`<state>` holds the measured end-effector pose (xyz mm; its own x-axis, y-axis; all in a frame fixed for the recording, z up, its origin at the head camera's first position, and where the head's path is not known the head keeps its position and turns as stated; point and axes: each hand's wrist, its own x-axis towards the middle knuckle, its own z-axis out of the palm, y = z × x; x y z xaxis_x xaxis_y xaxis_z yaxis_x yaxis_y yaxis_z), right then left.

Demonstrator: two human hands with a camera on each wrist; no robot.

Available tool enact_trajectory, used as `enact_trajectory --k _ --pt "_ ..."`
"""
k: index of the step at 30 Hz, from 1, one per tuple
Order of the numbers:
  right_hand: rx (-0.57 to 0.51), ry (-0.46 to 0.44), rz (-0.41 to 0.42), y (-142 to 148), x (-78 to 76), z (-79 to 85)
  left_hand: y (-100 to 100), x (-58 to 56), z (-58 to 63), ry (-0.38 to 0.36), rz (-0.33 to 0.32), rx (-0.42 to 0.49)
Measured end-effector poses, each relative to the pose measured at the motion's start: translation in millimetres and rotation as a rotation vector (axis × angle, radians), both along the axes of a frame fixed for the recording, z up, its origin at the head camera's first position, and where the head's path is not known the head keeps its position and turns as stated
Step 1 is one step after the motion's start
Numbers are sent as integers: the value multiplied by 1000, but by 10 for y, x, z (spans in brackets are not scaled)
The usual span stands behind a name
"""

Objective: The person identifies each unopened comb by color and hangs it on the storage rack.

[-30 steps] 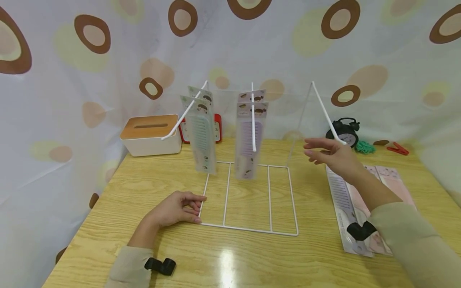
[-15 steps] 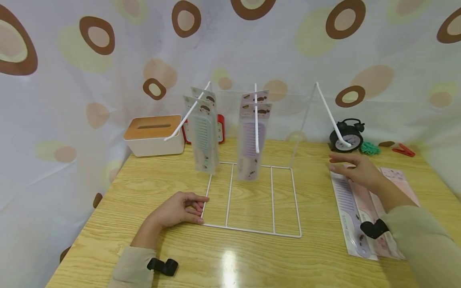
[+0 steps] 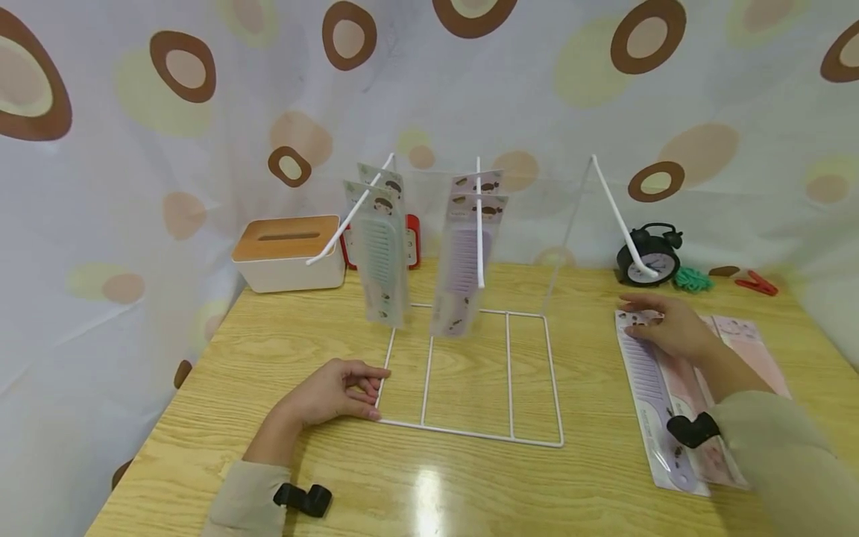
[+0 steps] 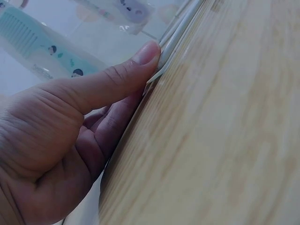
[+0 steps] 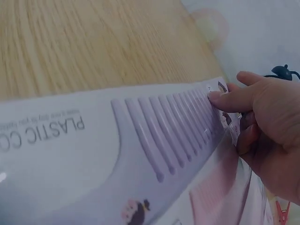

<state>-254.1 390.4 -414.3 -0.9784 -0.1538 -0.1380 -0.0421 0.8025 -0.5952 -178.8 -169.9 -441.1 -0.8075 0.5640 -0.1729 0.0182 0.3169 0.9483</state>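
My left hand (image 3: 329,391) holds the front left corner of a white wire display rack (image 3: 470,433), thumb on the corner in the left wrist view. At the table's right, my right hand (image 3: 678,328) pinches the top end of a packaged purple comb (image 3: 647,380). In the right wrist view my thumb lies on the clear wrapper near the comb's teeth (image 5: 159,136). Packaged green combs (image 3: 381,257) hang from the rack's left hook, and packaged purple combs (image 3: 461,261) from the middle one. The right hook (image 3: 620,212) carries nothing.
Packaged pink combs (image 3: 745,347) lie beside and partly under the purple one, some hidden by my arm. Along the back stand a tissue box (image 3: 288,257), a red clock (image 3: 412,242) and a black alarm clock (image 3: 651,257). A green bundle (image 3: 693,280) and red clip (image 3: 757,283) lie nearby.
My right hand has come down and right from beside the right hook to the purple comb's package and now pinches its top. My left hand stays on the rack; the hanging purple combs sway slightly.
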Motion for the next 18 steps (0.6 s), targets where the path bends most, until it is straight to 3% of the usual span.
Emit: enact_trajectory --k 8,15,18 --pt "-75 49 -112 -73 8 62 11 -6 1 4 -14 7" --pt "-396 43 -89 -162 57 274 -21 -18 -9 18 -16 4" --pt "-455 59 -60 -211 96 374 -25 -11 -6 2 -9 4"
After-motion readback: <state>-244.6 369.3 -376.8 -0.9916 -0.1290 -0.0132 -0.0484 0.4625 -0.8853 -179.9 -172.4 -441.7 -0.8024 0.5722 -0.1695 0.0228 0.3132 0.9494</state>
